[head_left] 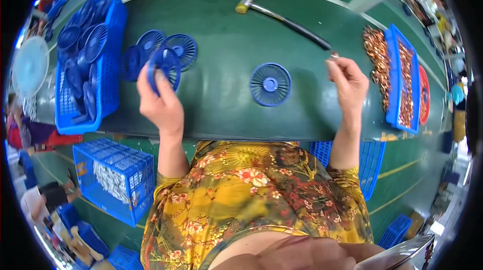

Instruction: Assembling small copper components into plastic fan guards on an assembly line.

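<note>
At the left of the green table (226, 33) sits a blue crate (113, 69) full of blue fan grilles, and just beside it the left hand (160, 103) grips one blue fan grille (165, 68) by its rim, standing it on edge over a few loose ones. It looks light, thin plastic that could bend or snap, so the rim is the best place to hold. Another grille (270, 84) lies flat in the middle, and the right hand (348, 82) pinches a tiny metal piece (334, 55) near a hammer (282, 18) and a tray of copper bits (402, 84).
</note>
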{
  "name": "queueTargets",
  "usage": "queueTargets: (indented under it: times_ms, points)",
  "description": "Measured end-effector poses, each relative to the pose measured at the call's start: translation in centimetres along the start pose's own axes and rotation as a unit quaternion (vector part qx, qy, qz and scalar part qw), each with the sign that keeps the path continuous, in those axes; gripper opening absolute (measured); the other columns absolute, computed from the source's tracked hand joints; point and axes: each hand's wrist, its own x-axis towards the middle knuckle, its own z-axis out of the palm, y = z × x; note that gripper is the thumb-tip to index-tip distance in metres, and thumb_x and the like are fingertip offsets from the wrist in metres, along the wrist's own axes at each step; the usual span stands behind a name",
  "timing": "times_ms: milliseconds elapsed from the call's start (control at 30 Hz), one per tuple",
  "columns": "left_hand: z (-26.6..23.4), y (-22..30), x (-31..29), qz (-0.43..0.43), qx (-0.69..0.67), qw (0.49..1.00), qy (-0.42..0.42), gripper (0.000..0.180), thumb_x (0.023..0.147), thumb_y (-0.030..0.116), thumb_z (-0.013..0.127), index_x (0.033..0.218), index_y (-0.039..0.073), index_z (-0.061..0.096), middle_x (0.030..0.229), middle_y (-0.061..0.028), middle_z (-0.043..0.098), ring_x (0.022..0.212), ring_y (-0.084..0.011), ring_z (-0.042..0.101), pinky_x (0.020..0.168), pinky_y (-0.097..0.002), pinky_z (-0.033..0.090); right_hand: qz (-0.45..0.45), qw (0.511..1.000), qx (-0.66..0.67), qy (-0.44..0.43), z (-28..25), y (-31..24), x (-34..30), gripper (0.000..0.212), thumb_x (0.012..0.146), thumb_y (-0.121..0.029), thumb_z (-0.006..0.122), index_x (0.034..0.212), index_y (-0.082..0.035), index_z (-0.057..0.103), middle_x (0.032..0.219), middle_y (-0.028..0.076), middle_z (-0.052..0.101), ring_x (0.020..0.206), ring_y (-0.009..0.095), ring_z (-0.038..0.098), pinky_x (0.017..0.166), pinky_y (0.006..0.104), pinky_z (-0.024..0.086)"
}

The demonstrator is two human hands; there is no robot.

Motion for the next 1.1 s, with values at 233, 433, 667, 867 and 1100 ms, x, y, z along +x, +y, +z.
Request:
queueTargets:
  times_ms: [233, 433, 667, 867, 1100]
  points:
    - [1.2, 1.1, -1.1, 0.185, 0.118, 0.888, -0.405, 0.055, 0.081, 0.025, 0.07, 0.129, 0.005, 0.053, 0.147, -0.0261, 0.03, 0.137, -0.041, 0.029, 0.11, -0.0485, 0.028, -0.014, 0.993, 0.098, -0.058, 1.9, -2.8, -2.3, 0.015, 0.084, -0.003, 0.07, 0.098, 0.001, 0.069, 0.089, 0.006, 0.068, 0.078, 0.01, 0.064, 0.072, 0.0229, 0.052]
    - [2.1, 1.8, -2.2, 0.126, 0.096, 0.923, -0.352, 0.047, 0.084, 0.024, 0.068, 0.126, 0.004, 0.055, 0.126, -0.0196, 0.057, 0.121, -0.0383, 0.051, 0.099, -0.039, 0.043, -0.175, 0.983, 0.017, -0.057, 3.5, -3.6, -3.1, 0.013, 0.077, -0.001, 0.074, 0.089, -0.001, 0.069, 0.092, 0.008, 0.065, 0.082, 0.015, 0.064, 0.072, 0.0266, 0.053]
    - [2.7, 4.5, -2.7, -0.254, -0.328, 0.861, -0.295, 0.042, 0.102, 0.036, 0.042, 0.099, -0.003, 0.059, 0.085, -0.0027, 0.059, 0.078, -0.0088, 0.051, 0.072, -0.0247, 0.044, -0.337, 0.938, -0.057, -0.064, 6.6, -6.1, -4.7, 0.019, 0.065, -0.006, 0.081, 0.079, -0.006, 0.068, 0.08, 0.005, 0.065, 0.071, 0.021, 0.063, 0.06, 0.03, 0.051]
    - [1.8, 8.1, -3.0, -0.203, -0.361, 0.851, -0.324, 0.038, 0.102, 0.031, 0.039, 0.113, -0.002, 0.055, 0.096, -0.0041, 0.057, 0.082, -0.0073, 0.052, 0.073, -0.0213, 0.043, -0.393, 0.915, -0.079, -0.049, 8.3, -7.0, -4.3, 0.019, 0.065, -0.006, 0.079, 0.078, -0.007, 0.064, 0.078, 0.006, 0.063, 0.067, 0.023, 0.06, 0.056, 0.0316, 0.049]
    - [1.8, 8.5, -4.8, -0.073, -0.282, 0.909, -0.299, 0.027, 0.092, 0.01, 0.054, 0.115, -0.001, 0.045, 0.094, -0.0106, 0.057, 0.079, -0.0141, 0.055, 0.07, -0.031, 0.047, -0.322, 0.93, -0.167, -0.066, 8.6, -7.2, -4.7, 0.012, 0.075, -0.008, 0.069, 0.082, -0.007, 0.059, 0.08, 0.007, 0.058, 0.07, 0.026, 0.056, 0.059, 0.0353, 0.046]
